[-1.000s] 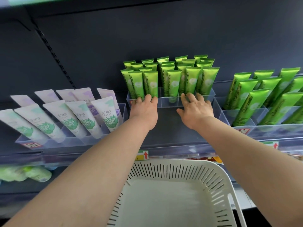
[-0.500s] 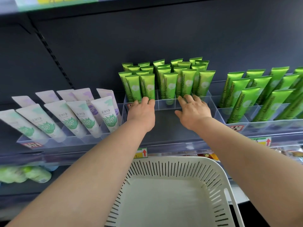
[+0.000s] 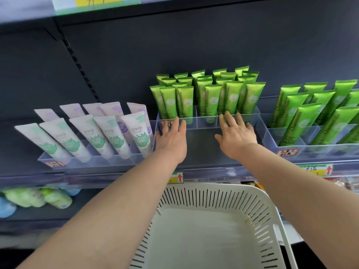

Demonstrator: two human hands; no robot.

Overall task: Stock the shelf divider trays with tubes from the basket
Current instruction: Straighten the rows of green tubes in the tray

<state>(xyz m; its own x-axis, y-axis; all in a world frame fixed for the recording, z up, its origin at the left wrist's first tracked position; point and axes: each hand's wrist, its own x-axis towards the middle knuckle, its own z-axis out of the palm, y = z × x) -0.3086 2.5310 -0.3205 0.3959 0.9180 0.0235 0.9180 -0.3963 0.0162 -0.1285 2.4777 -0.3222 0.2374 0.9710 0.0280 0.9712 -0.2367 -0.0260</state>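
- Both hands, left (image 3: 172, 139) and right (image 3: 236, 137), are spread open, gripping nothing; fingertips are laid on the clear divider tray (image 3: 206, 123)
- Green tubes (image 3: 211, 98) are stood directly beyond the fingers; the basket (image 3: 223, 200) below the wrists is seen empty; stocking is judged nearly complete
- White tubes (image 3: 97, 136) are racked left of the left hand; no obstruction is seen

A dark grey back panel (image 3: 194, 45) fills most of the view, matte and evenly lit. A slotted upright strip (image 3: 79, 68) runs slantwise down its left part. Along the top edge sits the pale front lip of an upper shelf (image 3: 23, 10), carrying a green and yellow label strip (image 3: 97, 1). Below, the clear front rail of the middle shelf (image 3: 223, 172) holds small price tags with red arrows (image 3: 177, 177). At the lower left, a darker lower shelf (image 3: 38, 212) lies in shadow.
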